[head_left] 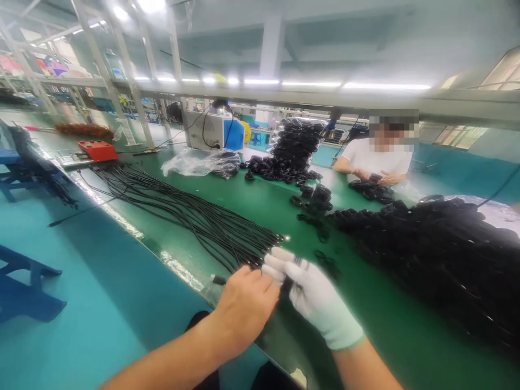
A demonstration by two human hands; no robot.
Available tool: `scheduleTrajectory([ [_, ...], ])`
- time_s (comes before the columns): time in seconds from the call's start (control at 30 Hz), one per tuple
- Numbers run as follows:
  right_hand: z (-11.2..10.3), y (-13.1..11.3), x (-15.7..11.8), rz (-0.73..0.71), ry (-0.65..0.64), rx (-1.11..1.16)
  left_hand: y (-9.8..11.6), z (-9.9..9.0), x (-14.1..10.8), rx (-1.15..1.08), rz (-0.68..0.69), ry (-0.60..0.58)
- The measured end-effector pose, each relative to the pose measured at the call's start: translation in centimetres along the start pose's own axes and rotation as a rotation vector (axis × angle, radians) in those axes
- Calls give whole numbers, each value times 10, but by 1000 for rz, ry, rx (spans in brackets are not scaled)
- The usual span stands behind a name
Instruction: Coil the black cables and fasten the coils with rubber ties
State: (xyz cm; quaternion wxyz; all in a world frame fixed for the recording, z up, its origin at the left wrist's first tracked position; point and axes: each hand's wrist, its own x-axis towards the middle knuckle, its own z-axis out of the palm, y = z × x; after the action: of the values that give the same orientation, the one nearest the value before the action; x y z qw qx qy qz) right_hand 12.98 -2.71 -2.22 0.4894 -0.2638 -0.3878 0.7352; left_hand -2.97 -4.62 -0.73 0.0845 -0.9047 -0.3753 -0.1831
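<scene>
My left hand is bare and closed over a black cable, whose plug end sticks out on its left side. My right hand wears a white knit glove. Its fingers are bent and meet the left fingertips, with a dark piece partly showing beneath them; whether this is the same cable is hidden. Just beyond both hands, a spread bundle of long black cables lies along the green table, with metal tips at its near end.
A large heap of coiled black cables covers the table's right side. Stacked coils, a clear plastic bag and a red control box stand farther back. A co-worker handles coils opposite. Blue stools are at left.
</scene>
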Motion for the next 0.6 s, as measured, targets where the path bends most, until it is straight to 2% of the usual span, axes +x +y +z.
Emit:
scheduleTrajectory([
  [0.1,5,6,-1,39,-96,-27,-25,-21,13,43,292,-5],
  [0.17,8,11,-2,104,-193,70,-42,-33,23,-8,380,-48],
  [0.23,10,15,-4,184,-260,207,-54,-37,31,-94,384,-86],
  [0.33,10,19,-6,301,-333,280,-61,-29,36,-215,367,-128],
  [0.43,5,22,-7,345,-329,208,-57,-23,36,-241,391,-110],
  [0.5,0,23,-7,370,-309,181,-53,-26,39,-204,414,-102],
  [0.6,-6,25,-9,415,-343,221,-50,-37,47,-248,374,-230],
])
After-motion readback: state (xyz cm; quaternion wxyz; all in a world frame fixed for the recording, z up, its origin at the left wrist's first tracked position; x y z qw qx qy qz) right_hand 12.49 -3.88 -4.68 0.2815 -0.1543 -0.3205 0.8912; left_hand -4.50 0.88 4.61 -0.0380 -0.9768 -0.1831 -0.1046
